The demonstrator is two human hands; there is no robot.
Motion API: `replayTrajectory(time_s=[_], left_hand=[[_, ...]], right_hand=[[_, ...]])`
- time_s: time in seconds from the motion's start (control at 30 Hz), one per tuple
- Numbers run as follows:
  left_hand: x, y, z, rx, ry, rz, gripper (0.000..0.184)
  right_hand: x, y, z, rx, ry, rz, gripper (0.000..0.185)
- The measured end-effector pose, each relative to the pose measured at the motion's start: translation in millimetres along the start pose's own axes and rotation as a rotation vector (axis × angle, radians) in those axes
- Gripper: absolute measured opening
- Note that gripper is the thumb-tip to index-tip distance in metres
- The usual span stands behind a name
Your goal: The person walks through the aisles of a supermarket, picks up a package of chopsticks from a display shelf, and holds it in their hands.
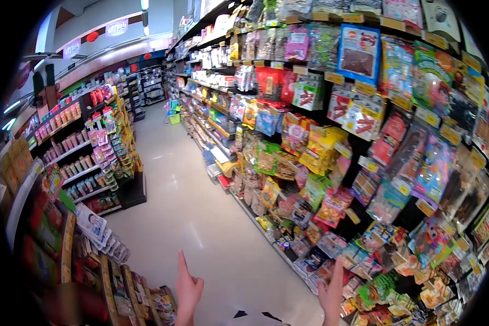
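My left hand (189, 285) is raised at the lower middle over the pale floor (163, 223), its index finger pointing up and the other fingers curled, holding nothing that I can see. To the right, my right hand (331, 290) is up in a similar pose, index finger stretched upward, beside the lowest hanging snack packets (377, 290). Neither hand touches a packet as far as I can tell. Higher on the right hang a yellow bag (323, 149) and a blue-edged packet (358, 52).
A long wall of hanging packets and shelves lines the right side. On the left stand a shelf of cups (79, 165) and a nearer rack with white packets (95, 225). The aisle runs back to a green basket (174, 118) on the floor.
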State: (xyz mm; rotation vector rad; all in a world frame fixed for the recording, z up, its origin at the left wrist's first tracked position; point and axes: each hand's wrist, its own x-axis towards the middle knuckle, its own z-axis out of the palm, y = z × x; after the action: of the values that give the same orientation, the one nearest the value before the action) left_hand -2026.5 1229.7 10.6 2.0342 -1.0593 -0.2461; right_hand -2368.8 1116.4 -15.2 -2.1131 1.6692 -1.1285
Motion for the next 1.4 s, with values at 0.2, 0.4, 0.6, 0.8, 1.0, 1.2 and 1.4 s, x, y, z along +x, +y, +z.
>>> replayTrajectory(time_s=[0.2, 0.4, 0.6, 0.8, 1.0, 1.2, 1.4], left_hand=[[32, -37, 1, -0.103, 0.043, -0.272, 0.107], [58, -80, 4, -0.064, 0.101, -0.565, 0.113], [141, -73, 17, -0.182, 0.191, -0.431, 0.107], [217, -86, 33, 0.018, 0.225, -0.309, 0.100], [273, -42, 68, -0.198, 0.477, -0.363, 0.086], [334, -83, 70, -0.048, 0.218, -0.509, 0.083], [429, -132, 48, -0.090, 0.179, -0.379, 0.074]], right_hand=[[47, -18, 69, 0.136, -0.186, 0.051, 0.088], [115, -33, 150, 0.182, -0.349, 0.049, 0.097], [227, -43, 226, 0.313, -0.452, 0.062, 0.099], [343, -52, 279, 0.267, -0.362, -0.161, 0.094], [392, -68, 333, 0.179, -0.449, -0.160, 0.093], [404, -95, 388, 0.223, -0.555, -0.217, 0.087], [451, -118, 442, 0.208, -0.546, -0.111, 0.076]])
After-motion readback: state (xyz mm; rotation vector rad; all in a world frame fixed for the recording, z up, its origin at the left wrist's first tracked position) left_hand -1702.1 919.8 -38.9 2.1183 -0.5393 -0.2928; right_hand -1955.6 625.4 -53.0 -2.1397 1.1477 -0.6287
